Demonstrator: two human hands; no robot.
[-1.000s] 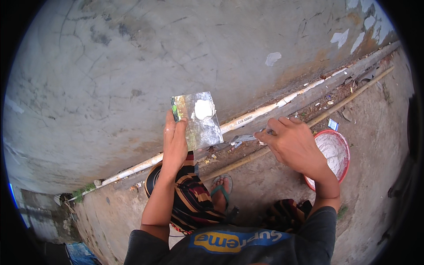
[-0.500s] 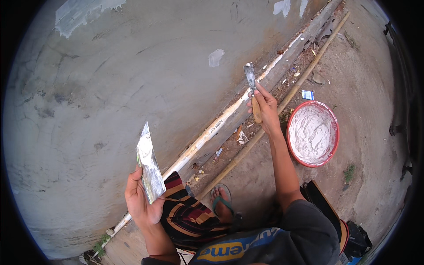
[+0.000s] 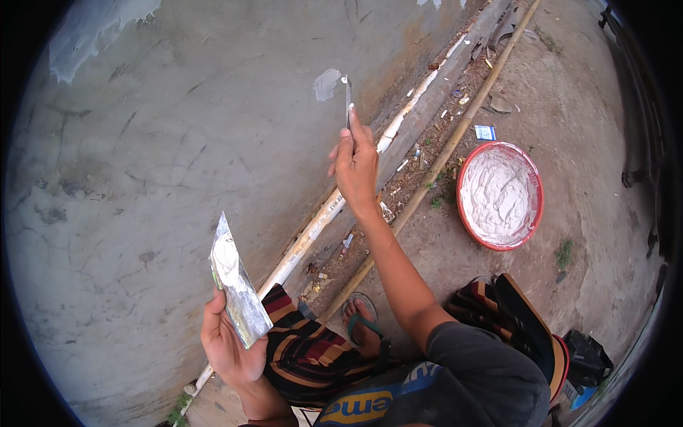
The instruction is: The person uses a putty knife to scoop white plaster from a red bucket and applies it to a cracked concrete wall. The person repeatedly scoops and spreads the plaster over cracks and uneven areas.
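A person crouches facing a rough grey cement wall [image 3: 178,142], cracked and stained, seen from above. The hands are well apart. The right hand [image 3: 356,162] grips a narrow putty knife [image 3: 348,99], its blade held edge-on against the wall just beside a small pale patch of filler [image 3: 327,83]. The left hand [image 3: 226,341], lower down, clasps a flat metal plate [image 3: 238,288] carrying a dab of white paste. A white pipe [image 3: 320,220] runs along the base of the wall, with a long wooden pole [image 3: 434,160] lying on the dirt ground [image 3: 590,107] near it. A red basin [image 3: 500,195] of white filler sits on the ground to the right.
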